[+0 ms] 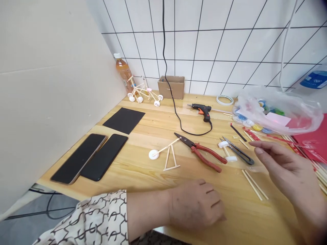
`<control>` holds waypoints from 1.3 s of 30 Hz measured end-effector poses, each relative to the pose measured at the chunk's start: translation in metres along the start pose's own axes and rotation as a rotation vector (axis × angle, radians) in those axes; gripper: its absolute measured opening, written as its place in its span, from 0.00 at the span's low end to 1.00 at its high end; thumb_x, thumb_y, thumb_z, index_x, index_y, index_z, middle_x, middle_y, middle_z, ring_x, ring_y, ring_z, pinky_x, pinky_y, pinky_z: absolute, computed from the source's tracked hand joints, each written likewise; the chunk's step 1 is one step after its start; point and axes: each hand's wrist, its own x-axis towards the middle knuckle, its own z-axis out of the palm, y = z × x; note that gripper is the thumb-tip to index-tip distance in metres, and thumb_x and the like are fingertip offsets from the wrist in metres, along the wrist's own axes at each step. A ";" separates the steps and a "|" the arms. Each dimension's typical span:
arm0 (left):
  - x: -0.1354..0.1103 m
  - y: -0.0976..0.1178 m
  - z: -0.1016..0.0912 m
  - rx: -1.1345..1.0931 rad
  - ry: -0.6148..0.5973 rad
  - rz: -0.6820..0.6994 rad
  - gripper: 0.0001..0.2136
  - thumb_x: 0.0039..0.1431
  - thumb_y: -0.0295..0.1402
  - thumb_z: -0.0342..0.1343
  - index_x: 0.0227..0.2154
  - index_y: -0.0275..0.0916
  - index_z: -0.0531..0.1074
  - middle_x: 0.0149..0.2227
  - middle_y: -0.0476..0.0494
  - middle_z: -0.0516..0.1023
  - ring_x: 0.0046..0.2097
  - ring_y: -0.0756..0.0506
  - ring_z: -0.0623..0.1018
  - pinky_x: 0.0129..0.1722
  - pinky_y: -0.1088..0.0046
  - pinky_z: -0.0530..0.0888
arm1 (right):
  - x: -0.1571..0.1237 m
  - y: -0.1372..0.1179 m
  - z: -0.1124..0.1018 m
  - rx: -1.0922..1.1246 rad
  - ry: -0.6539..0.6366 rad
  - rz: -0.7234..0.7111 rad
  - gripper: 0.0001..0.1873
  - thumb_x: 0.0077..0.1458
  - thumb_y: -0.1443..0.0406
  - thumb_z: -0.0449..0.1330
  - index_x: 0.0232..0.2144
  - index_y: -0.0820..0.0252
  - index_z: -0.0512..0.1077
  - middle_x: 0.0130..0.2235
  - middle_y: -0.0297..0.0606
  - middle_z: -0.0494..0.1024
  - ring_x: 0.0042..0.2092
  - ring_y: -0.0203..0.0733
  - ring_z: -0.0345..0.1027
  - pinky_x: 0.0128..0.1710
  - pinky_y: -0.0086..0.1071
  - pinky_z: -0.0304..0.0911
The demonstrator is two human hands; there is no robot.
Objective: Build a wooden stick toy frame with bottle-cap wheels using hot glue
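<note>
My left hand (196,207) rests at the table's front edge, its fingers curled under and their tips hidden. At the right, my right hand (288,170) is raised with thumb and forefinger pinched together; whether anything is between them I cannot make out. Beyond the left hand lies a small stick frame (171,158) with a white disc wheel (153,154) at its left end. Red-handled long-nose pliers (201,151) lie beside it. Left of the right hand are thread snips (238,151), a stick with two white caps (227,152) and two loose sticks (254,184).
A glue gun (203,110) trails a black cord. Behind stand a stick tricycle model (143,92), a drink bottle (124,71) and a cardboard box (175,88). Two phones (79,158) and black sheet (124,120) lie left; tape roll (224,99) and plastic bag (278,112) right.
</note>
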 end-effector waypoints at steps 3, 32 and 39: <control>-0.002 -0.004 -0.006 -0.027 -0.051 -0.007 0.12 0.61 0.34 0.48 0.24 0.34 0.67 0.25 0.47 0.72 0.27 0.49 0.69 0.26 0.71 0.64 | 0.001 0.005 0.001 0.014 -0.024 0.003 0.17 0.50 0.51 0.55 0.37 0.51 0.73 0.35 0.36 0.75 0.37 0.47 0.68 0.41 0.42 0.61; -0.005 -0.009 -0.008 -0.063 -0.055 0.038 0.11 0.61 0.30 0.47 0.26 0.33 0.69 0.25 0.45 0.71 0.28 0.47 0.69 0.26 0.70 0.64 | -0.005 0.018 0.033 -0.194 -0.269 -0.414 0.15 0.56 0.58 0.53 0.45 0.54 0.68 0.44 0.41 0.72 0.46 0.46 0.67 0.43 0.39 0.66; -0.009 -0.006 -0.005 -0.073 -0.076 0.065 0.09 0.59 0.27 0.47 0.27 0.33 0.70 0.26 0.44 0.70 0.29 0.46 0.70 0.28 0.69 0.64 | -0.005 0.023 0.036 -0.231 -0.297 -0.421 0.14 0.57 0.57 0.51 0.41 0.54 0.70 0.43 0.41 0.75 0.46 0.48 0.68 0.45 0.42 0.65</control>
